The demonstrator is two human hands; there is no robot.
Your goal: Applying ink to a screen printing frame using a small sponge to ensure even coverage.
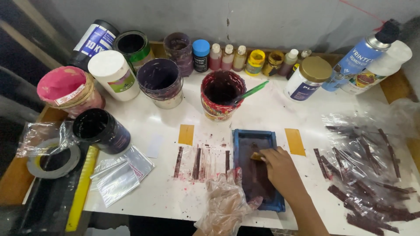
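White table (271, 113) spreads below me, crowded with pots: a red-stained pot (222, 95) holds dark ink and a green stick (253, 91). My right hand (280, 168) pinches a small scraper (256, 156) on the blue frame (258, 172). My gloved left hand (226, 199) rests half-open on its edge.

Paint tubs (161, 81), small bottles (227, 57) along wall — tape roll (52, 159) left.
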